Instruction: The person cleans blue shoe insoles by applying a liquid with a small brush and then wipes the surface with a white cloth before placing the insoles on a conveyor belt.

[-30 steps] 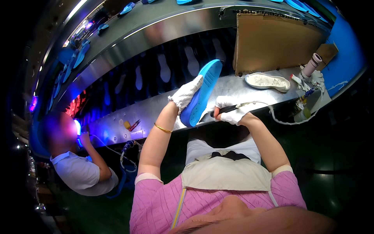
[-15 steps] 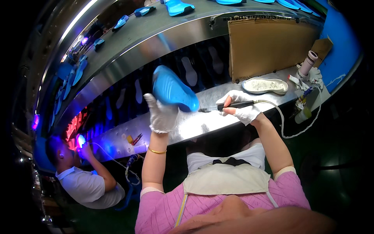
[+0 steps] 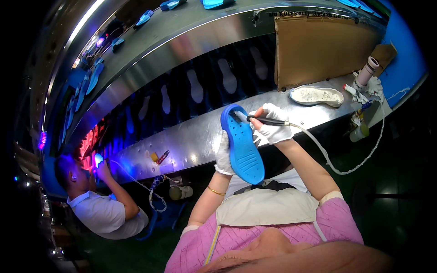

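A blue shoe sole (image 3: 244, 148), with small holes near the toe and ridges toward the heel, is tilted up in front of me. My left hand (image 3: 223, 157), in a white glove, grips its left side; some of its fingers are hidden behind the sole. My right hand (image 3: 276, 129), gloved with bare fingertips, pinches a black-handled brush (image 3: 271, 121) fed by a white hose. The brush's pale tip lies inside the toe end of the sole. To the right, a whitish, sole-shaped shoe piece (image 3: 317, 96) rests on the metal bench (image 3: 191, 150), touched by neither hand.
Behind the bench, a dark rack (image 3: 195, 86) holds several sole shapes. A cardboard sheet (image 3: 325, 50) stands at the right, near a pink cylinder (image 3: 368, 70) and a hanging bottle (image 3: 359, 132). Red-handled pliers (image 3: 163, 157) lie to the left. Farther left sits another person (image 3: 102, 207).
The blue sole has moved down and right and turned so its holed inside shows. My left hand moved right with it, and the brush tip now reaches into the toe.
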Motion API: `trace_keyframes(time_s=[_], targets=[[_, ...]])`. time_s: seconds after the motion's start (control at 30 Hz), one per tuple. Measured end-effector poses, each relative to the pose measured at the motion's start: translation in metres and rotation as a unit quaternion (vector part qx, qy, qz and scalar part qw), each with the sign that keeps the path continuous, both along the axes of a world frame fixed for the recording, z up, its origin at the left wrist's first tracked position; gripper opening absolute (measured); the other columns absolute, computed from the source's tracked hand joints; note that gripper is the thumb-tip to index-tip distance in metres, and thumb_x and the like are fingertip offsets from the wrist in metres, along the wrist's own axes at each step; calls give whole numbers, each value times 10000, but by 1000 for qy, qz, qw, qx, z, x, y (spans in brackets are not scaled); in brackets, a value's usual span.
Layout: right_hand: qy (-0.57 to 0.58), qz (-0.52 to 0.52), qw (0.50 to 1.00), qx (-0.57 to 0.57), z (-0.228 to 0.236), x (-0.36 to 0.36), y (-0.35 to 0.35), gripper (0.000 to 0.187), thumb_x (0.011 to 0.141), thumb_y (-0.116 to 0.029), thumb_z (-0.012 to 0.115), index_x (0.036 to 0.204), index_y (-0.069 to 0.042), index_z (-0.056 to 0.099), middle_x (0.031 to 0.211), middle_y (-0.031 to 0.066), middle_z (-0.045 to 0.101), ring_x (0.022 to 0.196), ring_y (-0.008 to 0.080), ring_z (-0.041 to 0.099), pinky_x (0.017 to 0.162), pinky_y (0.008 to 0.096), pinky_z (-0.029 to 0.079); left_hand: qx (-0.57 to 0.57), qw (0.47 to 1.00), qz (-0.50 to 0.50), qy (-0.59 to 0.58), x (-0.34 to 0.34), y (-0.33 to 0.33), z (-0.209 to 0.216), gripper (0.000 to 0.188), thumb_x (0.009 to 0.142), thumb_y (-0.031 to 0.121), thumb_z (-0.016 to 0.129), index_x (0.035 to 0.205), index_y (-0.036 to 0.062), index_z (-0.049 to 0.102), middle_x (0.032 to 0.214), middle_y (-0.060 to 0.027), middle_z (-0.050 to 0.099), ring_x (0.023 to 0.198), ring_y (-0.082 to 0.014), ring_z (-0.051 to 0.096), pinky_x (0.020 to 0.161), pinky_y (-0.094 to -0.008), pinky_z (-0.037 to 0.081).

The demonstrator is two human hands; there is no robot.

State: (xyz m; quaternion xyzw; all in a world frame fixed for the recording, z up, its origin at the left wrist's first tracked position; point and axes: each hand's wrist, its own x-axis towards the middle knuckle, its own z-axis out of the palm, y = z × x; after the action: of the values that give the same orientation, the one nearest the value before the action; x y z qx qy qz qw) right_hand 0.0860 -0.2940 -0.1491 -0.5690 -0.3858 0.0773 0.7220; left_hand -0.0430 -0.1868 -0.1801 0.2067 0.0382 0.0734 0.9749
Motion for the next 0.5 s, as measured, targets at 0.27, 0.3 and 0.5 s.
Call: trace_keyframes(time_s=[0.27,0.3,0.5], targets=[[147,106,982,-52,12,-30,-17,127,776,-5,646,852,-36,548,752,46,606,634,79,576,594,211,464,-28,999,35,3,4,11,-16,725,848,643,417,1285,65,393,1186,-160,515,1078,-283,530,926,-417,467],[46,67,995,-60,14,-29,-16,130,754,1,652,836,-39,560,739,63,594,627,126,586,581,245,470,-40,999,5,-13,4,13,-17,717,849,644,414,1274,66,403,1170,-160,523,1076,-282,528,933,-423,459],[-66,122,985,-104,12,-47,-20,182,711,21,666,859,-46,584,758,95,584,663,180,596,589,281,481,-22,996,82,19,16,23,-18,750,854,666,362,1331,87,369,1224,-175,507,1073,-316,531,938,-447,449]])
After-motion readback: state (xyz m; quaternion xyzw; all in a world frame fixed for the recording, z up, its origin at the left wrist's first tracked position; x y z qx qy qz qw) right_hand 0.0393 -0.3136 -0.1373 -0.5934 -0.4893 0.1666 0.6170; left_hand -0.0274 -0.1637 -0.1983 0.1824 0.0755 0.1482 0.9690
